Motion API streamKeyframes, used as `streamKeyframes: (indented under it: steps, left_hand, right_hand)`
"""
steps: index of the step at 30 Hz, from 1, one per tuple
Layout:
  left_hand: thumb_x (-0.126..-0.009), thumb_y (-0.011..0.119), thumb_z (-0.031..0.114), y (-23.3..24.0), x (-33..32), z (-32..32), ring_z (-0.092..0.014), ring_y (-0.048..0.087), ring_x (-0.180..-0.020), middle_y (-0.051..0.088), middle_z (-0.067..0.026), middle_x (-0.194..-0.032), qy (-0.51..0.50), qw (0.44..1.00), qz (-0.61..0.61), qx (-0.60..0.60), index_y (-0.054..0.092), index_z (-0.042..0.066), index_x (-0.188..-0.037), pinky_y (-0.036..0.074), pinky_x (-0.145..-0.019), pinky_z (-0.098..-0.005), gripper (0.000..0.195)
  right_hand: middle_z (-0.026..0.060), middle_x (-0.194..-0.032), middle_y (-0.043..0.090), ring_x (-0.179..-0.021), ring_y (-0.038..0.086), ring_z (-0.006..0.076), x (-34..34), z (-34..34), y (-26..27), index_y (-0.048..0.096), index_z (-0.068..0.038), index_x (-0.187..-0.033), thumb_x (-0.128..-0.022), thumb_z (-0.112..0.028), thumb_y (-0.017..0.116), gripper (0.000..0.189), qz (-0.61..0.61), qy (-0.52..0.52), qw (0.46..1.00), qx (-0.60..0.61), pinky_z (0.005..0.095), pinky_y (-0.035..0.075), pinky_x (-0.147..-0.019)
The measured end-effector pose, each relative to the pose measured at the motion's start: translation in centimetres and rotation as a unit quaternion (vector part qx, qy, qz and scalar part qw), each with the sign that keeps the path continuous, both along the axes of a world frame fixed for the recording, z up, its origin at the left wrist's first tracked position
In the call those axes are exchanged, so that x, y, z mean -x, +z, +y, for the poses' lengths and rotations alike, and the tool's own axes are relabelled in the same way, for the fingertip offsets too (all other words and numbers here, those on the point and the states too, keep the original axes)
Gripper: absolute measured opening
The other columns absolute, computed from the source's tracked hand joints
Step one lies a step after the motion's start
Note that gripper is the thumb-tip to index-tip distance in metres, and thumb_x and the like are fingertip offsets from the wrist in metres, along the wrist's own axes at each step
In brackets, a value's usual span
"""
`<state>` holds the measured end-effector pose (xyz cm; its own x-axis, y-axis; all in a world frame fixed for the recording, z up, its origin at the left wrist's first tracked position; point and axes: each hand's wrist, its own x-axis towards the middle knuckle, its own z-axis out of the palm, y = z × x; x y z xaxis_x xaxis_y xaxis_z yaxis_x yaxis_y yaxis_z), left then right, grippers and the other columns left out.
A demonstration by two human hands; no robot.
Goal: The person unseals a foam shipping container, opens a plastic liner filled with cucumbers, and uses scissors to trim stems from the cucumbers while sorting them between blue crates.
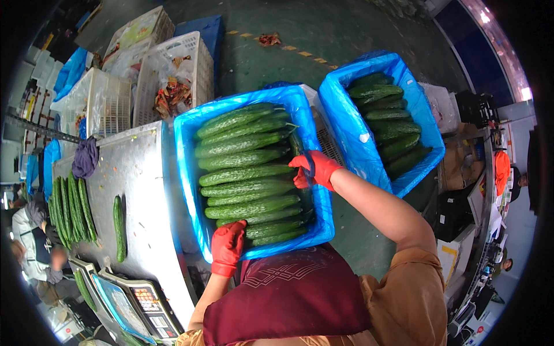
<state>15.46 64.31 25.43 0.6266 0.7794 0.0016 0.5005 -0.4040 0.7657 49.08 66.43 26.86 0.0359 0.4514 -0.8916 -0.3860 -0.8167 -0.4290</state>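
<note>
Before me is a crate lined with blue plastic film (185,142), filled with cucumbers (246,178) laid side by side in a row. A few more lie crosswise along its right wall, partly hidden by my glove. My left hand (227,246), in a red rubber glove, rests with curled fingers at the crate's near left corner, touching the end of a cucumber. My right hand (315,171), also red-gloved, reaches over the cucumbers' right-hand tips. A dark blue loop (309,163) crosses its fingers; what it belongs to is unclear.
A second blue-lined crate of cucumbers (385,125) stands to the right. On the left are a metal table (138,173) with cucumbers, a purple cloth (85,158) and a scale (149,302). White plastic crates (173,78) stand behind. A co-worker (37,242) is at far left.
</note>
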Motion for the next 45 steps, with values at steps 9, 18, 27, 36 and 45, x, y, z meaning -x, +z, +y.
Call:
streamKeyframes:
  steps: [9,18,27,36,45]
  left_hand:
    - [-0.077,0.058,0.002,-0.1,0.1,0.1,-0.032,0.062,-0.077,0.066,-0.0143,-0.086,0.0,1.0,0.005,0.001,0.066,0.006,-0.104,0.049,-0.069,-0.0387,0.028]
    - [-0.076,0.059,0.002,0.5,-0.4,0.3,-0.033,0.062,-0.074,0.065,-0.0147,-0.08,0.007,0.999,0.012,-0.035,0.066,0.006,-0.1,0.049,-0.066,-0.0395,0.025]
    - [-0.077,0.059,0.004,0.6,-0.2,0.1,-0.034,0.062,-0.075,0.066,-0.0141,-0.082,0.015,1.0,0.018,-0.01,0.066,0.007,-0.1,0.05,-0.068,-0.0396,0.024]
    - [-0.077,0.058,0.002,0.9,-0.3,0.2,-0.036,0.061,-0.075,0.064,-0.0162,-0.08,0.018,1.0,0.019,-0.015,0.066,0.006,-0.101,0.048,-0.065,-0.0407,0.025]
    - [-0.077,0.058,0.001,0.7,-0.3,0.1,-0.036,0.061,-0.075,0.064,-0.0166,-0.08,0.022,1.0,0.011,-0.015,0.066,0.006,-0.1,0.048,-0.066,-0.0408,0.025]
  right_hand:
    - [0.0203,-0.074,0.065,-0.061,0.065,0.0285,-0.3,0.8,-0.5,0.061,0.009,-0.084,-0.082,-0.026,0.067,0.036,-0.026,0.026,0.998,-0.044,0.0364,0.058,-0.058]
    - [0.0149,-0.073,0.063,-0.057,0.064,0.0243,1.2,-1.9,-0.2,0.056,-0.004,-0.12,-0.092,-0.026,0.058,0.036,-0.033,0.029,0.994,-0.1,0.0357,0.056,-0.055]
    - [0.0193,-0.077,0.062,-0.064,0.066,0.031,0.9,1.4,-0.7,0.054,-0.001,-0.108,-0.091,-0.027,0.061,0.032,0.003,-0.021,0.995,-0.098,0.04,0.057,-0.057]
    - [0.0225,-0.075,0.061,-0.064,0.065,0.0323,1.8,0.1,1.2,0.058,0.003,-0.099,-0.087,-0.025,0.065,0.031,0.003,-0.037,0.996,-0.082,0.041,0.058,-0.06]
    - [0.0247,-0.081,0.062,-0.069,0.066,0.0355,1.5,1.4,0.3,0.055,0.004,-0.097,-0.085,-0.021,0.063,0.029,0.015,-0.057,0.995,-0.082,0.0442,0.058,-0.065]
